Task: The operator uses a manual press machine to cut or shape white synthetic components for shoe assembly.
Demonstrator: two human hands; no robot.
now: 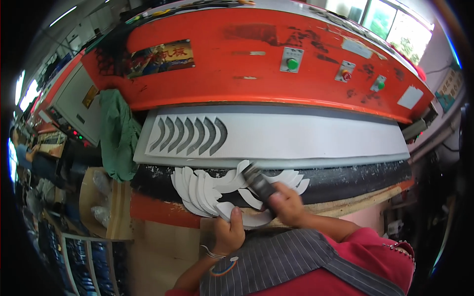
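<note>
My left hand [230,233] grips the near edge of a fanned stack of white crescent-shaped cut pieces [200,190] at the front edge of the press bed. My right hand [287,203] holds a dark metal cutting die [257,181] tilted over the white pieces. More white crescents [289,177] lie to the right. Behind them a long white sheet [296,135] lies under the red press head [237,59], with several curved cut-outs [190,134] at its left end.
A green cloth [117,133] hangs at the left of the press. Green and red buttons [292,63] sit on the press head. A control panel [69,106] stands further left. Cardboard and bags [101,197] rest at lower left.
</note>
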